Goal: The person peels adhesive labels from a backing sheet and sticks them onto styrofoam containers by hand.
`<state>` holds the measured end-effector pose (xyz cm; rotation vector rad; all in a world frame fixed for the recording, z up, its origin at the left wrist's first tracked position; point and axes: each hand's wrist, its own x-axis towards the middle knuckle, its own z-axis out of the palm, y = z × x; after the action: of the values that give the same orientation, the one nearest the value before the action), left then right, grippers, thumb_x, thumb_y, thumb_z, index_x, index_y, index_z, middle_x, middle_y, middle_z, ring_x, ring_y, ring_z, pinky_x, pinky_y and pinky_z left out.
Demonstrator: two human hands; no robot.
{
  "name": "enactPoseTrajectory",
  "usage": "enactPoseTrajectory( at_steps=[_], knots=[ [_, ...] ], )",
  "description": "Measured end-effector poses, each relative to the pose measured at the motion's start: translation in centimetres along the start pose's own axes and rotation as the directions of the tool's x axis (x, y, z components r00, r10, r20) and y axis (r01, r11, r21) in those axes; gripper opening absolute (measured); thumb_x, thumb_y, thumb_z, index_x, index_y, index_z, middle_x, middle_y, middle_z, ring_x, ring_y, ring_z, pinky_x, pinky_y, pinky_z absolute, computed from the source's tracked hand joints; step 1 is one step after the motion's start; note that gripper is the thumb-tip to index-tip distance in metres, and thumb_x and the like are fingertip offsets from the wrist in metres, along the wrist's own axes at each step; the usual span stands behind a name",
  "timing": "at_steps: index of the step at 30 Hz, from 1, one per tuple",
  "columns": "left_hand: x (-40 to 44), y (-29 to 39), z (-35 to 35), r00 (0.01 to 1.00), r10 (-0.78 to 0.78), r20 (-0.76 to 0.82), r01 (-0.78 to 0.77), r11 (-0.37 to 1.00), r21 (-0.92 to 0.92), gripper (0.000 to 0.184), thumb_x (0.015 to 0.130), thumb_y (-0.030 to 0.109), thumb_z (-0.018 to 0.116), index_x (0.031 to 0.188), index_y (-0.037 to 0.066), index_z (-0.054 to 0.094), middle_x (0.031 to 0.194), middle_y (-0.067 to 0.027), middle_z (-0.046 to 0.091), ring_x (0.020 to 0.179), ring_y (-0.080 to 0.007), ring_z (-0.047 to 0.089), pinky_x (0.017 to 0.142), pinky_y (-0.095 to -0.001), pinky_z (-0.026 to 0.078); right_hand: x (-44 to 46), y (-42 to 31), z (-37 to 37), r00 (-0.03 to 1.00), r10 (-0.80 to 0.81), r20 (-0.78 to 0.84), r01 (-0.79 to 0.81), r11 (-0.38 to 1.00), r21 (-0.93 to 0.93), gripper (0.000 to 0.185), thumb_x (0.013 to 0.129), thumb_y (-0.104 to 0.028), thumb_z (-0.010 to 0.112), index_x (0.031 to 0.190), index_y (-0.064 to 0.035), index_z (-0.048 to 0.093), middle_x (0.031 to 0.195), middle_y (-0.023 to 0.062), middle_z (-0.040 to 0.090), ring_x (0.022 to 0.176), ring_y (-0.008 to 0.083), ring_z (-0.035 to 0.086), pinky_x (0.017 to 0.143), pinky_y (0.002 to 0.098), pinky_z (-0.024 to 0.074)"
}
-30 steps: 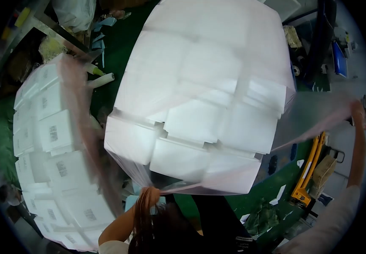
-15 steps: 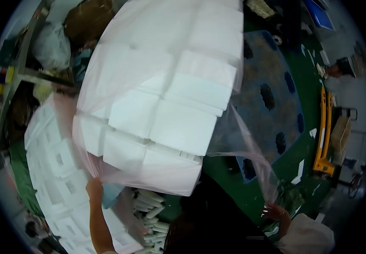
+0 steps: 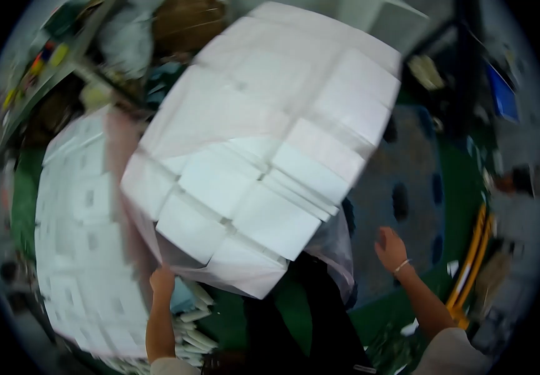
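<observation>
A tall stack of white foam-like blocks stands in front of me, its upper part draped in thin, pinkish plastic film. At the stack's lower left corner, my left hand is closed around a gathered edge of that film, pulling it taut. My right hand hangs over the blue pallet, right of the stack, holding nothing; its fingers look extended, though somewhat blurred. Beneath it to the left, a loose end of the film hangs beside the stack. Several block tops near me show uncovered.
Left of me stands another white stack with cutouts. Pale rolled pieces lie on the green floor near my feet. A worn blue pallet is at right, with a yellow pallet jack beyond it. Shelving stands at back left.
My right hand has let go of the film and moved up over the pallet; the loose film has dropped beside the stack. My left hand keeps its hold. The view has shifted.
</observation>
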<state>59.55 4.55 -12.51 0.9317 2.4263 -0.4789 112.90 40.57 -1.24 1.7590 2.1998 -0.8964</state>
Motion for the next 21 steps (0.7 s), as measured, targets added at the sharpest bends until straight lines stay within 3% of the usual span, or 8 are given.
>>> enactPoseTrajectory(
  at_steps=[4,5,10,12,16,18,19,21],
  knots=[
    [0.1,2.8,-2.5,0.992,-0.077,-0.103,0.07,0.995,-0.07,0.019,0.084,0.025,0.058,0.084,0.007,0.063,0.079,-0.0196,0.065,0.076,-0.0388,0.064,0.067,-0.0502,0.05,14.4,-11.1,4.4,0.783,-0.62,-0.049,0.608,0.78,-0.145,0.045,0.083,-0.018,0.062,0.122,0.0005,0.049,0.116,0.0222,0.056,0.111,0.0373,0.053,0.094,0.0423,0.0443],
    [0.1,3.4,-3.2,0.988,-0.095,-0.123,0.083,0.992,-0.098,0.017,0.084,0.025,0.058,0.084,0.008,0.064,0.079,-0.0199,0.065,0.075,-0.0394,0.064,0.067,-0.0506,0.05,16.7,-15.9,5.3,0.79,-0.61,0.063,0.614,0.783,-0.105,0.045,0.083,-0.02,0.062,0.121,0.0,0.05,0.116,0.0217,0.056,0.111,0.0364,0.053,0.094,0.0422,0.0446],
    [-0.6,2.3,-2.4,0.968,-0.192,-0.161,0.152,0.96,-0.234,0.015,0.085,0.023,0.057,0.088,0.01,0.064,0.076,-0.0198,0.065,0.074,-0.0398,0.063,0.068,-0.0517,0.048,21.6,-33.7,13.8,0.489,-0.847,0.209,0.866,0.442,-0.235,0.043,0.08,-0.017,0.064,0.119,-0.0018,0.051,0.118,0.0163,0.052,0.112,0.0308,0.051,0.091,0.0415,0.0448],
    [-0.2,1.4,-1.8,0.96,-0.225,-0.17,0.174,0.947,-0.269,0.015,0.085,0.023,0.057,0.088,0.01,0.064,0.075,-0.0197,0.065,0.074,-0.0397,0.063,0.068,-0.052,0.048,22.3,-39.4,17.3,0.436,-0.851,0.293,0.887,0.351,-0.301,0.044,0.081,-0.016,0.062,0.121,-0.0025,0.049,0.123,0.0171,0.05,0.114,0.0312,0.05,0.093,0.0405,0.0439],
    [1.1,-1.4,2.6,0.95,-0.22,-0.224,0.145,0.94,-0.31,0.011,0.086,0.019,0.057,0.089,0.011,0.063,0.069,-0.0191,0.063,0.067,-0.0408,0.061,0.061,-0.0517,0.048,27.9,-49.0,28.2,0.262,-0.957,0.125,0.859,0.172,-0.483,0.052,0.087,-0.018,0.053,0.135,-0.0035,0.04,0.14,0.0184,0.041,0.124,0.0336,0.045,0.1,0.0456,0.039],
    [1.5,-2.5,7.3,0.942,-0.223,-0.251,0.13,0.932,-0.339,0.009,0.085,0.018,0.058,0.091,0.012,0.063,0.066,-0.0188,0.062,0.063,-0.0416,0.06,0.057,-0.0522,0.047,30.2,-52.7,32.0,0.397,-0.917,0.042,0.799,0.323,-0.507,0.06,0.088,-0.024,0.053,0.141,-0.0053,0.033,0.143,0.0166,0.039,0.126,0.0354,0.043,0.1,0.0489,0.0387],
    [2.2,-2.9,10.0,0.937,-0.241,-0.254,0.14,0.923,-0.358,0.01,0.085,0.017,0.058,0.092,0.013,0.063,0.065,-0.0187,0.061,0.062,-0.042,0.06,0.056,-0.0525,0.047,32.1,-53.3,34.6,0.373,-0.928,-0.016,0.742,0.308,-0.595,0.064,0.088,-0.031,0.057,0.141,-0.006,0.033,0.141,0.0163,0.041,0.124,0.035,0.045,0.1,0.0489,0.0389],
    [3.9,-2.8,13.8,0.922,-0.292,-0.254,0.158,0.883,-0.441,0.012,0.085,0.017,0.059,0.096,0.014,0.064,0.066,-0.0194,0.062,0.063,-0.0418,0.06,0.058,-0.0528,0.047,33.6,-55.7,35.4,0.523,-0.84,0.148,0.759,0.379,-0.529,0.055,0.09,-0.041,0.055,0.131,-0.008,0.041,0.131,0.0144,0.048,0.119,0.0325,0.048,0.093,0.0492,0.0441]
  ],
)
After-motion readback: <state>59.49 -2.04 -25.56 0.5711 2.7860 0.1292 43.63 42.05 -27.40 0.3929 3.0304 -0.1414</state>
